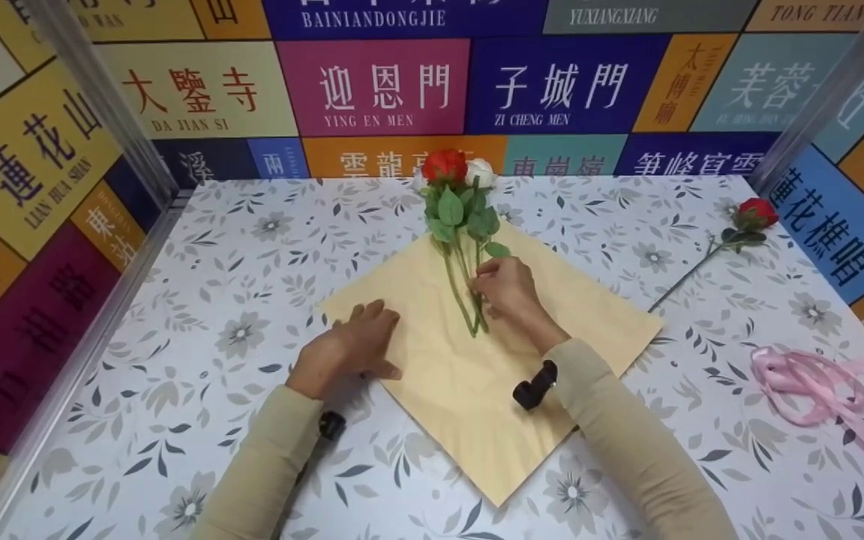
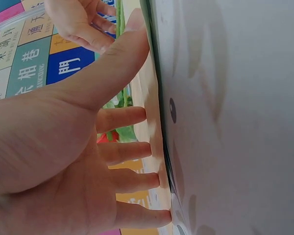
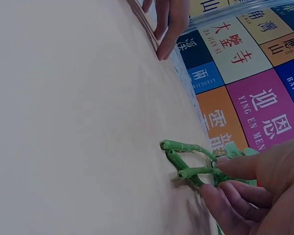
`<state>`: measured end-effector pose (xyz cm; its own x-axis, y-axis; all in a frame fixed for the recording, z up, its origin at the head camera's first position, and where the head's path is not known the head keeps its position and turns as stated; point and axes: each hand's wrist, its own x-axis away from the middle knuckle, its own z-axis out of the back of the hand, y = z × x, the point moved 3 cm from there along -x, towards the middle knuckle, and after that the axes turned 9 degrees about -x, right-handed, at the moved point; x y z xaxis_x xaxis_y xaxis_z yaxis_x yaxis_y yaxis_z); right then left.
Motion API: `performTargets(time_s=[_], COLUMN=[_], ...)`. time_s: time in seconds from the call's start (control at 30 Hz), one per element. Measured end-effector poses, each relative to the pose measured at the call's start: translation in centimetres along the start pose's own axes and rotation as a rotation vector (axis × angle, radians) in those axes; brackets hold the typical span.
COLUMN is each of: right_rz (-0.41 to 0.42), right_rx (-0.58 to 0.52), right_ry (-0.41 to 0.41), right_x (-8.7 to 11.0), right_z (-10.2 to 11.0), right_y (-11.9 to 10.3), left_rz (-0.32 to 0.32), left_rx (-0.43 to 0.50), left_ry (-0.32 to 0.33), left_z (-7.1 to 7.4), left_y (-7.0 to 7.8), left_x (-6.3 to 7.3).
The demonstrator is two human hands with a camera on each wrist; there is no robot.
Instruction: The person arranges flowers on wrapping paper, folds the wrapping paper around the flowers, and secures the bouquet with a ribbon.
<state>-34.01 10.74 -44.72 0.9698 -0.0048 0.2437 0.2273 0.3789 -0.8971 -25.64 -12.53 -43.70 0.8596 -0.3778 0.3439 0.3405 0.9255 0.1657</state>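
A sheet of tan wrapping paper (image 1: 469, 420) lies on the table, one corner toward the person. Across its far part is a small bunch of artificial roses, with a red rose (image 1: 445, 166) and a white rose (image 1: 480, 173) at the top and green leaves below. My right hand (image 1: 508, 289) pinches the bunch by its stems between thumb and fingers; the cut stem ends (image 3: 179, 147) point back toward the person in the right wrist view. My left hand (image 1: 349, 346) rests at the paper's left edge, its fingers spread and fingertips on the paper in the left wrist view.
At the right, a single red rose (image 1: 756, 214) lies with its stem reaching the paper's right corner. Loops of pink ribbon (image 1: 814, 386) are nearer the right edge. A flower-patterned cover (image 1: 199, 360) spans the table, and colourful printed panels (image 1: 372, 86) stand around it.
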Motion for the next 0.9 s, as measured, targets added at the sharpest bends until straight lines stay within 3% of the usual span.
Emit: performTargets(time_s=[0.17, 0.47, 0.73, 0.9], right_rz=[0.016, 0.093, 0.101, 0.098], right_rx=[0.052, 0.169, 0.239, 0.255], right_ry=[0.041, 0.165, 0.288, 0.332], right_x=[0.3, -0.1, -0.1, 0.2], right_z=[1.0, 4.1, 7.5, 9.8], right_y=[-0.2, 0.5, 1.8, 2.6], left_rz=[-0.012, 0.009, -0.015, 0.006], left_rx=[-0.020, 0.060, 0.003, 0.036], left_ry=[0.012, -0.040, -0.009, -0.028], left_z=[0.0, -0.1, -0.2, -0.3], left_y=[0.0, -0.6, -0.4, -0.4], left_x=[0.0, 0.3, 0.4, 0.2])
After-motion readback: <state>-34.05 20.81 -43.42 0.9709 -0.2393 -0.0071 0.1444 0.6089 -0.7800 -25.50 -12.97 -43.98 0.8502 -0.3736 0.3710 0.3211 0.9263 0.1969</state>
